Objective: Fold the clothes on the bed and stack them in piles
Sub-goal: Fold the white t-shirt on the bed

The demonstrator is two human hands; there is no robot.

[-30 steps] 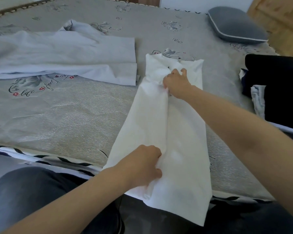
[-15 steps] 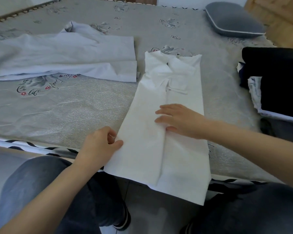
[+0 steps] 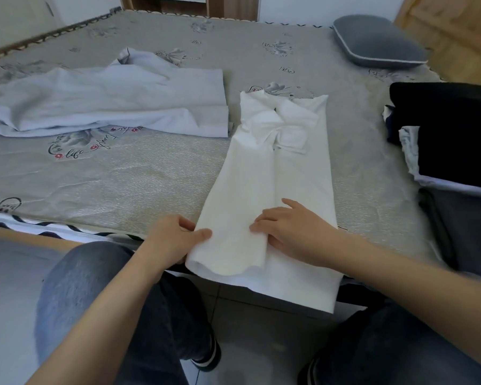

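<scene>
A person seated at the near edge of a bed (image 3: 150, 173) works on a white shirt (image 3: 278, 173), folded lengthwise into a narrow strip that runs from mid-bed to the near edge, its lower end hanging over the side. The collar end lies bunched toward the middle of the bed. A pale blue garment (image 3: 103, 104) lies loosely spread along the left side of the bed, its right hem just beside the shirt's upper left corner. At the right edge sits a pile (image 3: 450, 132) of dark folded clothes with a white piece showing beneath. A grey pillow (image 3: 378, 43) rests at the far right corner. The right hand (image 3: 297, 232) lies on the shirt near the bed's near edge, fingers straight and slightly spread, pressing the cloth. The left hand (image 3: 175, 234) pinches the shirt's left edge between thumb and fingers at the near edge.
</scene>
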